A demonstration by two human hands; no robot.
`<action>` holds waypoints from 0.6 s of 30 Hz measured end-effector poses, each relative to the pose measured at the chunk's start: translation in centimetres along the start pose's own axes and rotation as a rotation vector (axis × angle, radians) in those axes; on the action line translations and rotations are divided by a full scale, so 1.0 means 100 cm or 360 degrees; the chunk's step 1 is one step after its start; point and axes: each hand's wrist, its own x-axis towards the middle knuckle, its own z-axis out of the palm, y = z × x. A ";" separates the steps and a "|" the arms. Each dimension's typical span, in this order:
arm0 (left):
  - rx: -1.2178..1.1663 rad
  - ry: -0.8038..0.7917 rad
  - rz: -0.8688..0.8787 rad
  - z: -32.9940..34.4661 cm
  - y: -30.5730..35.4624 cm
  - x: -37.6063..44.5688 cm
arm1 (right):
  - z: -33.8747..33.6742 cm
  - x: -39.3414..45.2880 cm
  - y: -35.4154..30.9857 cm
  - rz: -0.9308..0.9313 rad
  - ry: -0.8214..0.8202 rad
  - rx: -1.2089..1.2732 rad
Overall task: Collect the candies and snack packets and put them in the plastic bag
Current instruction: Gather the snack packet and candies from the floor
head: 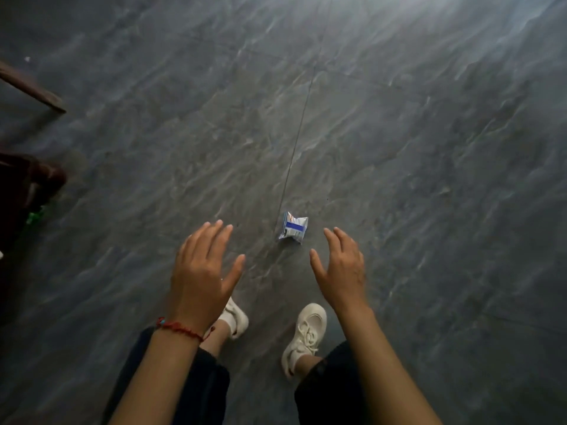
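Both hands hovered spread and empty, the left hand [204, 268] at eight o'clock and the right hand [340, 266] at four o'clock of the snack packet [293, 229] on the floor [429, 148], seemingly light, crinkly, best pinched by its puffed middle.

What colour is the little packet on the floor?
White with a blue stripe, seen in the head view.

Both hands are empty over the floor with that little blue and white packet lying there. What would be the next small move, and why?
Probably lower the right hand onto the blue and white packet and pinch it. The packet lies alone on the dark tiled floor, nearer the right hand than the left hand; both hands are open and empty, and no plastic bag is in view.
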 end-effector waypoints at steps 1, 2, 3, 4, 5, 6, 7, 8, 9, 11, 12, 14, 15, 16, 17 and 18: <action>0.0004 -0.0005 0.0004 0.022 -0.012 0.006 | 0.027 0.011 0.008 0.0019 -0.0004 0.0007; 0.0005 -0.0011 0.0006 0.048 -0.026 0.013 | 0.059 0.023 0.018 0.0044 -0.0006 0.0008; 0.0008 -0.0007 0.0004 0.069 -0.038 0.018 | 0.086 0.033 0.026 0.0067 -0.0025 0.0015; 0.0011 0.0006 0.0010 0.085 -0.047 0.023 | 0.108 0.041 0.033 0.0086 -0.0053 0.0025; 0.0013 0.0013 0.0010 0.106 -0.060 0.027 | 0.134 0.049 0.041 0.0102 -0.0066 0.0027; 0.0013 0.0012 0.0001 0.129 -0.073 0.030 | 0.162 0.058 0.050 0.0121 -0.0066 0.0028; 0.0018 0.0012 -0.0002 0.150 -0.085 0.033 | 0.188 0.066 0.060 0.0139 -0.0063 0.0034; 0.0021 0.0006 -0.0004 0.171 -0.097 0.035 | 0.212 0.074 0.069 0.0171 -0.0061 0.0043; 0.0021 0.0001 -0.0011 0.191 -0.108 0.038 | 0.236 0.082 0.079 0.0210 -0.0062 0.0053; 0.0020 -0.0003 -0.0025 0.229 -0.128 0.041 | 0.280 0.095 0.096 0.0307 -0.0096 0.0059; 0.0021 -0.0002 -0.0028 0.245 -0.137 0.042 | 0.299 0.101 0.105 0.0352 -0.0113 0.0051; 0.0030 0.0011 -0.0033 0.273 -0.151 0.044 | 0.331 0.111 0.119 0.0412 -0.0146 0.0029; 0.0037 0.0017 -0.0035 0.284 -0.156 0.045 | 0.343 0.116 0.126 0.0442 -0.0160 0.0027; 0.0037 0.0017 -0.0037 0.294 -0.161 0.045 | 0.353 0.120 0.131 0.0474 -0.0171 0.0028; 0.0032 0.0015 -0.0037 0.302 -0.164 0.045 | 0.362 0.123 0.136 0.0501 -0.0176 0.0027; 0.0030 0.0012 -0.0035 0.309 -0.167 0.046 | 0.368 0.125 0.141 0.0524 -0.0178 0.0029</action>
